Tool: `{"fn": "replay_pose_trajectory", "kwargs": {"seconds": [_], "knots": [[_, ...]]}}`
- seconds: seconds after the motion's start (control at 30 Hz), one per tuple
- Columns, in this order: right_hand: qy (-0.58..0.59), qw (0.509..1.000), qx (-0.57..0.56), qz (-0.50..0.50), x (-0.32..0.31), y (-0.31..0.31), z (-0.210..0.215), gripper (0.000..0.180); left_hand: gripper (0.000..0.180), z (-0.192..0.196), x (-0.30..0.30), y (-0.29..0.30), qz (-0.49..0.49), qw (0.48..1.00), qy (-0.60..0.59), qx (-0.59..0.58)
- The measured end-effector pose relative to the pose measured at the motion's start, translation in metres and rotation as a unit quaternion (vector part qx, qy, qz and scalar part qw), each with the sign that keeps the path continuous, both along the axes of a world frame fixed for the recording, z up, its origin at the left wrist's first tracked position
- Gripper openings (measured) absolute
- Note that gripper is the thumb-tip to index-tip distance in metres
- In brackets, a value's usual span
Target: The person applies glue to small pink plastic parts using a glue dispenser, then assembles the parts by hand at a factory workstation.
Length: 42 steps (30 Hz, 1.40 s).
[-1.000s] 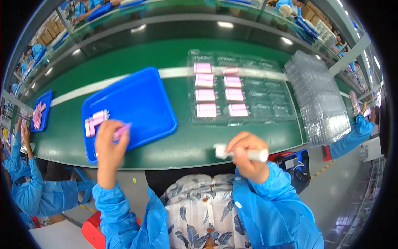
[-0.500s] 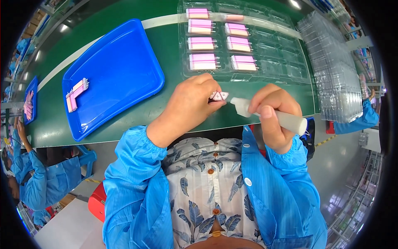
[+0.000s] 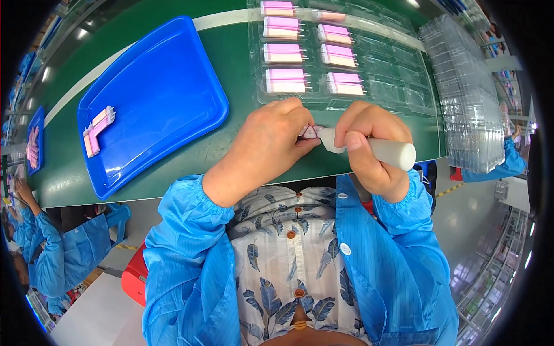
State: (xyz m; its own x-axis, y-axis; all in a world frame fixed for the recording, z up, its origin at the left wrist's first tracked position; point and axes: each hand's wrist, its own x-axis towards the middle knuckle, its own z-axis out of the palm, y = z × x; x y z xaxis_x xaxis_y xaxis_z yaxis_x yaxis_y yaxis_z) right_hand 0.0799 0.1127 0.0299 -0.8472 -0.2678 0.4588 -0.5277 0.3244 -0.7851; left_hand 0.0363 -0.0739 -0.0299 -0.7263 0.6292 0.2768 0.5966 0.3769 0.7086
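Your left hand (image 3: pixel 271 144) pinches one small pink part (image 3: pixel 310 132) between its fingertips, held just above the near edge of the green table (image 3: pixel 231 147). Your right hand (image 3: pixel 369 144) is clenched around one white pen-shaped tool (image 3: pixel 381 151), its tip touching that pink part. Just beyond your hands lies one clear compartment tray (image 3: pixel 398 75) holding seven pink pieces (image 3: pixel 285 79): four in the left column, three in the column beside it, the remaining pockets to the right bare. To your left sits one blue tray (image 3: pixel 156 98) with two pink pieces (image 3: pixel 97 130) lying touching near its left side. A second, smaller blue tray (image 3: pixel 34 144) lies at the far left edge; its contents are too small to count. One stack of clear trays (image 3: pixel 470 98) stands at your right.
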Motion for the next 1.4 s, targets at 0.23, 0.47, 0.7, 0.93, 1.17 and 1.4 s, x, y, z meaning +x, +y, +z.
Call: {"fn": "replay_pose_trajectory", "kwargs": {"seconds": [0.23, 0.47, 0.7, 0.93, 1.17, 1.4], "knots": [[-0.021, 0.998, -0.058, -0.033, 0.011, 0.004, -0.002, 0.014, 0.035, -0.005, 0.018, -0.010, 0.038, 0.995, -0.034, 0.081], [-0.007, 0.998, -0.033, -0.054, 0.030, -0.005, 0.000, 0.012, 0.027, -0.016, 0.037, -0.003, 0.086, 0.992, 0.034, 0.082], [-0.003, 0.998, -0.023, -0.058, 0.022, -0.014, -0.007, 0.013, 0.026, -0.019, 0.037, -0.003, 0.085, 0.992, 0.037, 0.087], [-0.045, 0.995, -0.072, -0.061, 0.034, -0.008, 0.000, 0.013, 0.027, -0.018, 0.037, -0.008, 0.083, 0.986, -0.043, 0.136], [-0.043, 0.995, -0.067, -0.065, 0.046, -0.017, -0.001, 0.011, 0.027, -0.017, 0.036, -0.008, 0.087, 0.989, 0.017, 0.116], [-0.037, 0.996, -0.024, -0.076, 0.040, -0.027, -0.005, 0.009, 0.028, -0.020, 0.038, -0.009, 0.082, 0.989, 0.010, 0.121]]}}
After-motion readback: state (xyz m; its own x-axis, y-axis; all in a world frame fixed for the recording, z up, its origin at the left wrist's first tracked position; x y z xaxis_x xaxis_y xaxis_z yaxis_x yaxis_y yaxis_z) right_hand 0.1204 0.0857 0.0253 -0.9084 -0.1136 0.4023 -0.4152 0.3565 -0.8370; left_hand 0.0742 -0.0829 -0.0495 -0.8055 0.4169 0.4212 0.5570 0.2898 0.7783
